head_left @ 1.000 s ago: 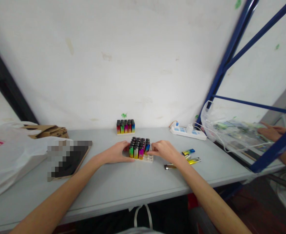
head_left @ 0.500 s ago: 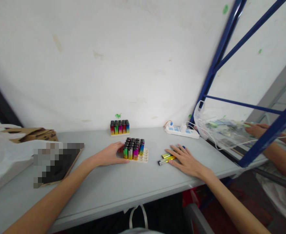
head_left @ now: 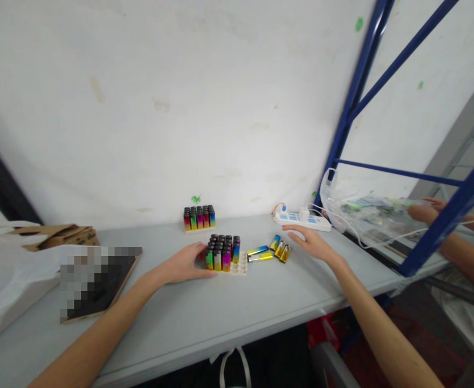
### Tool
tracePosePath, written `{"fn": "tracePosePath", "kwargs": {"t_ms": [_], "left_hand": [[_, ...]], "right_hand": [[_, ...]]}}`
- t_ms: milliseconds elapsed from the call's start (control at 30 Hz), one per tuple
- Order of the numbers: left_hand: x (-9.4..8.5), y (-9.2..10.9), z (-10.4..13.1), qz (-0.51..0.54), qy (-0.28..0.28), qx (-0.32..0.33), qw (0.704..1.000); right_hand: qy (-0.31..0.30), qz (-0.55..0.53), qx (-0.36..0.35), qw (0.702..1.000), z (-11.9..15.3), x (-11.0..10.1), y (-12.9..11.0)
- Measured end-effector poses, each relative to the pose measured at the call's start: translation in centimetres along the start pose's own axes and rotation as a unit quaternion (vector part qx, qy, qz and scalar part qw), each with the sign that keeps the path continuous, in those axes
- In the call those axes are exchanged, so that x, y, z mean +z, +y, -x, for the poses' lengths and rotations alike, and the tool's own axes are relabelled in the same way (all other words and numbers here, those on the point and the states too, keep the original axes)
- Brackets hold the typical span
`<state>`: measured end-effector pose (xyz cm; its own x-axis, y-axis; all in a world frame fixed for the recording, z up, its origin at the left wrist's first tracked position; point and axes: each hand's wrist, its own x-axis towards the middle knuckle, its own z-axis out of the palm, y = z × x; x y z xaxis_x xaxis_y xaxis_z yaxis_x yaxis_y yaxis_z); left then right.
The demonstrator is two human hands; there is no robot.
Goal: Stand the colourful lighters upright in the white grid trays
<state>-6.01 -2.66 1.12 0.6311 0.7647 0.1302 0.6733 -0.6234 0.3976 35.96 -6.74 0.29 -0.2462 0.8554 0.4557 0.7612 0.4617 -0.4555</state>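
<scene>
Several upright lighters in mixed colours fill most of a white tray, whose right-hand holes show bare. My left hand is wrapped round the left side of this tray, thumb at the front corner. Several loose lighters lie on the grey table right of the tray, among them a yellow one and a blue-yellow one. Over the table just right of them is my right hand, fingers apart and holding nothing. A second block of upright lighters stands at the back against the wall.
A white power strip with plugs and cables lies at the back right. Blue metal posts rise beyond it. At the left are a white plastic bag, cardboard and a dark flat object. Another person's arms show at far right.
My right hand has lifted off the loose lighters and moved up and right, uncovering them. They now lie more spread out, some nearer the tray. My left hand stays at the tray.
</scene>
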Motion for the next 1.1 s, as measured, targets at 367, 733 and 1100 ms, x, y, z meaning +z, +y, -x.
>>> {"fn": "tracePosePath", "kwargs": {"t_ms": [367,733,1100], "left_hand": [[0.0,0.0,0.0,0.005,0.0,0.001,1.0],[0.4,-0.5,0.0,-0.007,0.017,0.004,1.0],[0.1,-0.1,0.1,0.012,0.017,-0.002,1.0]], "right_hand": [[-0.125,-0.046,0.016,0.991,1.8,0.5,1.1],[-0.214,0.009,-0.037,0.976,-6.3,1.5,2.0],[0.013,-0.246,0.051,0.968,-6.5,2.3,-0.7]]}}
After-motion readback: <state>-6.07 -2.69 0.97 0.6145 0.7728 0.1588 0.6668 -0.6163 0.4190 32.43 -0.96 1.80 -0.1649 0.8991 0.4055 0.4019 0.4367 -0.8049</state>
